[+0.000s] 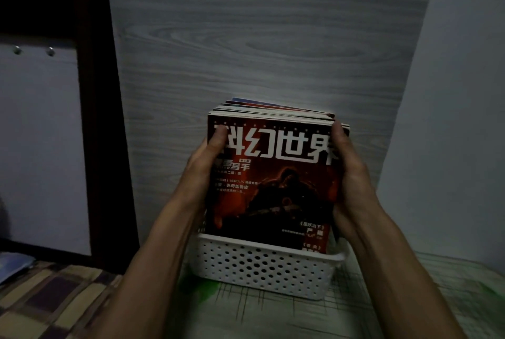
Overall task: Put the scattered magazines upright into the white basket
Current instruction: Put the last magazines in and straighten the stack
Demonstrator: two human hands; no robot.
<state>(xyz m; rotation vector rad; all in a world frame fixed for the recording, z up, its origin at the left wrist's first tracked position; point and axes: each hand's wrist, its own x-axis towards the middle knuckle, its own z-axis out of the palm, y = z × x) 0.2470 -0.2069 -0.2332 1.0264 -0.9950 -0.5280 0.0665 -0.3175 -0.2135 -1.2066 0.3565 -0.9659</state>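
Observation:
A stack of several magazines (273,188) stands upright in the white perforated basket (262,265), the front cover red and black with large white characters. My left hand (203,163) grips the stack's left edge, thumb over the front cover. On the right edge my right hand (348,169) clamps the stack, thumb pointing up along the cover. The magazines' lower ends are hidden inside the basket. The basket rests on a pale cloth with thin dark lines.
A grey wood-grain panel (259,37) rises right behind the basket. A dark wooden frame (101,120) with a white board stands at the left. A checked brown and yellow blanket (46,300) covers the lower left. A plain wall (459,120) closes the right side.

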